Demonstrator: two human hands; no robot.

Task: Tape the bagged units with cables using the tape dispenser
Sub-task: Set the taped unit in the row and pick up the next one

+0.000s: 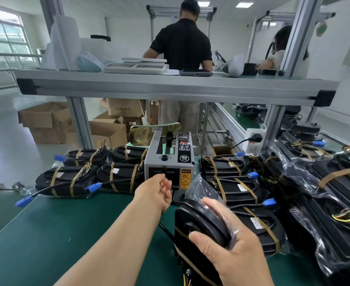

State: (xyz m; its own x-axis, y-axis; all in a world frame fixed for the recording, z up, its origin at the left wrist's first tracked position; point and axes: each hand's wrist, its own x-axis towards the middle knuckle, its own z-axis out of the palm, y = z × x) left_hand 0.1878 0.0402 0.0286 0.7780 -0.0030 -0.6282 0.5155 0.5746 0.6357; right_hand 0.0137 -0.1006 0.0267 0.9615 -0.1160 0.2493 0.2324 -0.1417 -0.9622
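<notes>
A grey tape dispenser (168,159) stands mid-bench on the green mat (67,234). My left hand (156,191) reaches to its front slot, fingers curled at the outlet; whether tape is pinched there I cannot tell. My right hand (229,244) grips a black bagged unit (201,221) standing on end at the front, one brown tape band around its lower part, cable trailing left. Its clear bag sticks up above the unit.
Taped bagged units with blue connectors lie left (67,180) and right (238,188) of the dispenser. More bagged units (335,203) pile at the far right. An aluminium shelf (170,87) crosses overhead; a person (182,44) works behind it. Cardboard boxes (46,122) sit on the floor.
</notes>
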